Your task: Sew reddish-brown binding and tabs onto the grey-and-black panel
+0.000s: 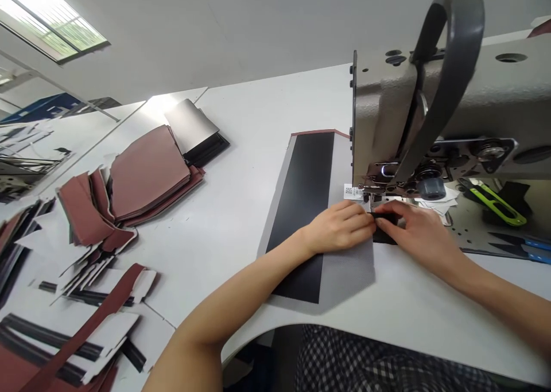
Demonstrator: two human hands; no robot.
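A grey fabric panel (350,280) with a wide black strip (303,191) lies on the white table, its right edge by the needle area of the sewing machine (387,122). My left hand (342,226) rests on this panel, fingers curled together at its right edge. Close beside it, my right hand (415,231) pinches a small black piece (384,234) between thumb and forefinger, just in front of the presser foot. Behind my left fingers a white label with a square code (353,192) shows. What lies under the left fingertips is hidden.
Stacked dark red pieces (146,174) and a silver-grey sheet (191,125) lie left. More red, black and white strips (99,323) fill the near left. On the machine bed at right are a green cutter (495,201) and blue-handled snips (531,247).
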